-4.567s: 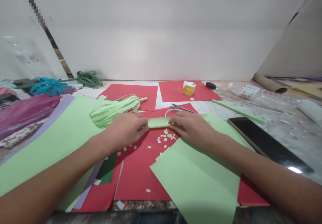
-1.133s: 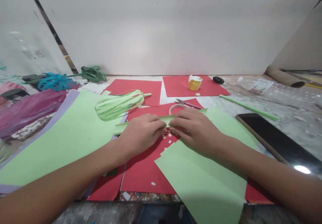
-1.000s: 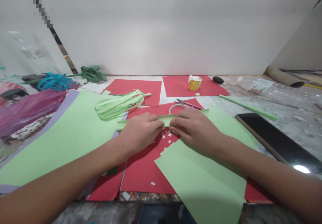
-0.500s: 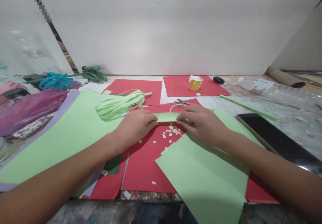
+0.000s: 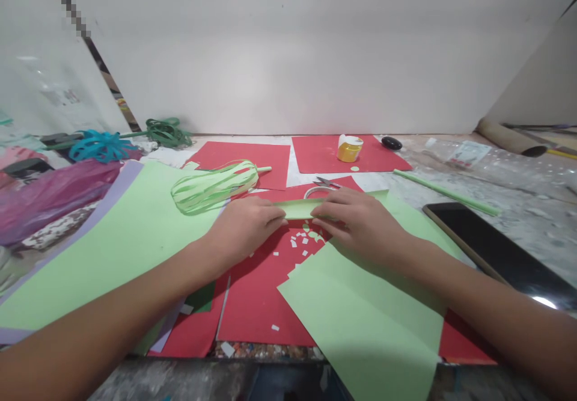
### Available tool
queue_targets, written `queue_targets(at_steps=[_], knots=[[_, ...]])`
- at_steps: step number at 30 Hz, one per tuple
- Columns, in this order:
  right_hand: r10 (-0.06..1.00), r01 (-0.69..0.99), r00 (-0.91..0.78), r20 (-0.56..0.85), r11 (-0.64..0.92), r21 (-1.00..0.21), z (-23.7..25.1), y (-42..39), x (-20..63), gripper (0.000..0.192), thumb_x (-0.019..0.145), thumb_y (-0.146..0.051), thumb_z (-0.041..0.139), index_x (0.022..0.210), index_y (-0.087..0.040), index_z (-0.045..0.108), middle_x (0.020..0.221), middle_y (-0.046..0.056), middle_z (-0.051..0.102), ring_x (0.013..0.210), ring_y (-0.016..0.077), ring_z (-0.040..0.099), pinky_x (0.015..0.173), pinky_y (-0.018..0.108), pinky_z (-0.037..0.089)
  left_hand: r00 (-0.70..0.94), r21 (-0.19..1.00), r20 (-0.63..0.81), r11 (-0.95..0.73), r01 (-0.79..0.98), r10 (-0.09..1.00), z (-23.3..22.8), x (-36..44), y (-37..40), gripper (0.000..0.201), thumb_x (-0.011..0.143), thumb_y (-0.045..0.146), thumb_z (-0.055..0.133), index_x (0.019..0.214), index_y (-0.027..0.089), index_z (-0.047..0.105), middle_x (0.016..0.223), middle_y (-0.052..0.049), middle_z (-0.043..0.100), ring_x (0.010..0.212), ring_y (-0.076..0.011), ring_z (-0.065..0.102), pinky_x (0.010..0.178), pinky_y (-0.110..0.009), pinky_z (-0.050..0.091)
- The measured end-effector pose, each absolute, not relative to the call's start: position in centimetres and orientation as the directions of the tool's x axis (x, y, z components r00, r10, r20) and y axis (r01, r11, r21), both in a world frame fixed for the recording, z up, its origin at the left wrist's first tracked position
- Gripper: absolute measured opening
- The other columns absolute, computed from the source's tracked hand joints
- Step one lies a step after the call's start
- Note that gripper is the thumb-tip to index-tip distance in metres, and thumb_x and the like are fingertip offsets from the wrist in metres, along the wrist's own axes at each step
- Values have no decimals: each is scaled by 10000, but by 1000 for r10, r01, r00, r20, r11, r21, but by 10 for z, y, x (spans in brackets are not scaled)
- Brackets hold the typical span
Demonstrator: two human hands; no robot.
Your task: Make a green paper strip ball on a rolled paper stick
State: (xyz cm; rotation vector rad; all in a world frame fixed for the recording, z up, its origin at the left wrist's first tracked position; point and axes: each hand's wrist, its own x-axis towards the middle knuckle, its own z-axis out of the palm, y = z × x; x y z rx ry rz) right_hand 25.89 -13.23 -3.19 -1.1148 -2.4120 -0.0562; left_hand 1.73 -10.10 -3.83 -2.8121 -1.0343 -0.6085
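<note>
A light green paper strip [image 5: 299, 210], curled lengthwise along its edges, stretches between my hands above the red paper [image 5: 261, 293]. My left hand [image 5: 249, 217] pinches its left end, and my right hand [image 5: 349, 211] grips it nearer the right, where a bit of the strip shows past the knuckles. Just behind the strip lie scissors [image 5: 328, 182] beside a white ring [image 5: 318, 192], partly hidden by my right hand. Small green and white paper scraps [image 5: 304, 240] are scattered below. A light green sheet [image 5: 369, 311] lies under my right forearm.
At left, a fringed green paper tassel [image 5: 216, 187] rests on large green paper [image 5: 121, 238]. Farther back stands a yellow jar [image 5: 350, 148]. To the right lie a thin green paper tube [image 5: 446, 193], a phone [image 5: 496, 251] and a plastic bottle [image 5: 469, 151]. A blue paper curl [image 5: 103, 145] sits far left.
The strip has opened slightly, its back edge now standing up and showing farther right behind my right hand. My right hand has shifted a little left along it.
</note>
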Motion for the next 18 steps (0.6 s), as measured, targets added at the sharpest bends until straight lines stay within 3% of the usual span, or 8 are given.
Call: queue_targets(at_steps=[10,18], knots=[[725,782,-517,456,617,-94,-28,-124,272,203,915,-300,572,804,-203,711,793,65,660,735,190,564,613,288,390,673,-2,272,-699,715,687,-32,13,-96,249,919,256,557,753,197,733,723,-19,696,710,-175,624,591,-262,391],[719,779,-539,438,624,-66,-29,-126,269,167,914,-288,575,864,-198,707,837,66,671,778,194,559,650,292,402,631,44,266,-663,747,729,-30,15,-98,168,878,265,625,768,212,740,713,-6,703,668,-161,614,568,-252,358]])
